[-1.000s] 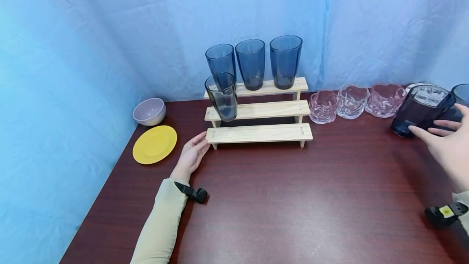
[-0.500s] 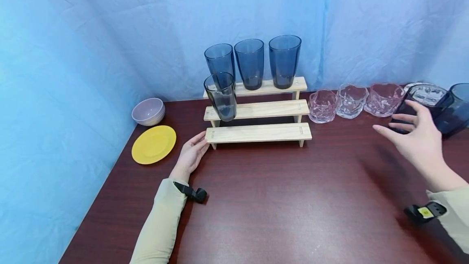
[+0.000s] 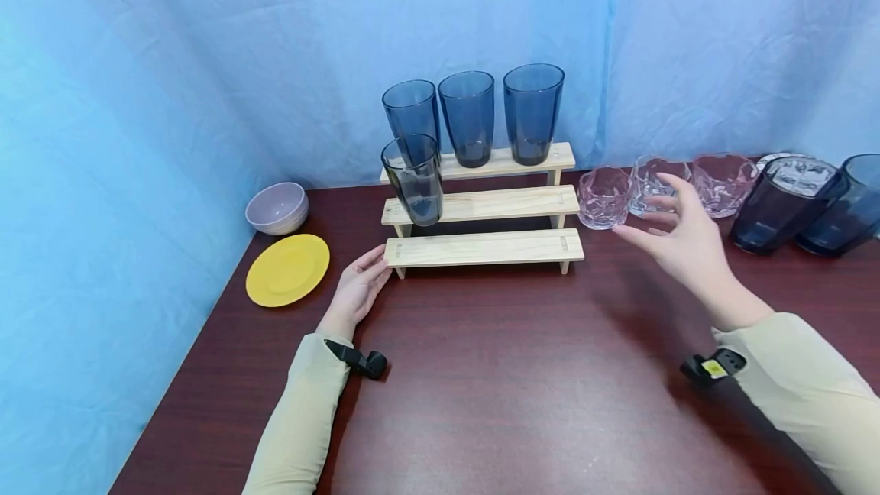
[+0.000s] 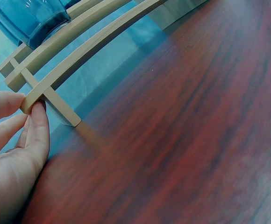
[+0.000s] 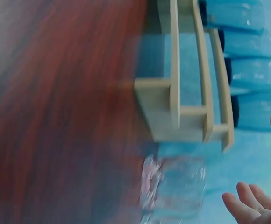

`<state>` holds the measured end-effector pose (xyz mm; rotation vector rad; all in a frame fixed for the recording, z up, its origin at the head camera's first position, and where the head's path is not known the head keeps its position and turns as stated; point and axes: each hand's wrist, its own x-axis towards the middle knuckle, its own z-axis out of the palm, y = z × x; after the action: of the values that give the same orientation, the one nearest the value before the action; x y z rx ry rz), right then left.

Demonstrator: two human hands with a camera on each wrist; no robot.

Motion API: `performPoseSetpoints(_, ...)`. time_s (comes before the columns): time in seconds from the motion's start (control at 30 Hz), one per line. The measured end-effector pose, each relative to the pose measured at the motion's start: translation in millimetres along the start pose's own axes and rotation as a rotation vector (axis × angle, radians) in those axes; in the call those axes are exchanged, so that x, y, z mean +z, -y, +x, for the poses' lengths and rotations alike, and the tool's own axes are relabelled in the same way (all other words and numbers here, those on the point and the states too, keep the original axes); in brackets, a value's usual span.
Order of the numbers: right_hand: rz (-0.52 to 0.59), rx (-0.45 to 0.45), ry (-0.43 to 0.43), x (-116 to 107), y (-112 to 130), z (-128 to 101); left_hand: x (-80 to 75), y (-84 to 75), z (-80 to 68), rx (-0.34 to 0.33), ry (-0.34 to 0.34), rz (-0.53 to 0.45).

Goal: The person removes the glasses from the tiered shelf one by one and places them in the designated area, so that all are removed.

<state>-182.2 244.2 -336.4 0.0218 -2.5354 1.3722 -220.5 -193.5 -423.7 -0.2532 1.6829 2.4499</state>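
A three-tier wooden display stand (image 3: 484, 249) stands at the middle back of the table. My left hand (image 3: 357, 287) pinches the left end of its lowest board; in the left wrist view, thumb (image 4: 4, 103) and fingers meet round the board end (image 4: 35, 97). Three tall blue glasses, among them the right one (image 3: 533, 117), stand on the top tier. A smoky grey tumbler (image 3: 421, 193) stands at the left of the middle tier. My right hand (image 3: 690, 247) is in the air, thumb and fingers spread and holding nothing, before a pink glass (image 3: 603, 201) and a clear glass (image 3: 642, 174).
Farther right stand another pink glass (image 3: 722, 182), a dark tumbler (image 3: 780, 208) and a blue tumbler (image 3: 842, 208), with a white patterned thing partly hidden behind. At left are a lilac bowl (image 3: 278, 208) and a yellow plate (image 3: 287, 271). Blue curtains (image 3: 275, 59) hang behind.
My right hand has moved left, away from the dark tumbler at the right, to before the small glasses. My left hand stays at the stand.
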Motion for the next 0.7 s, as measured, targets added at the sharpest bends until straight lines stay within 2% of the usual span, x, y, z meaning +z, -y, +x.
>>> performPoseSetpoints(0.17,0.017,-0.032,0.047,19.9,18.8,8.0,0.5,-0.7,-0.1,-0.006,-0.008,-0.002)
performPoseSetpoints(0.37,0.104,-0.055,0.084,43.1,42.3,19.0,0.7,-2.0,-0.7,-0.002,-0.004,0.007)
performPoseSetpoints(0.7,0.134,-0.087,0.145,87.9,72.4,44.4,-0.2,-0.5,0.3,-0.012,-0.01,0.016)
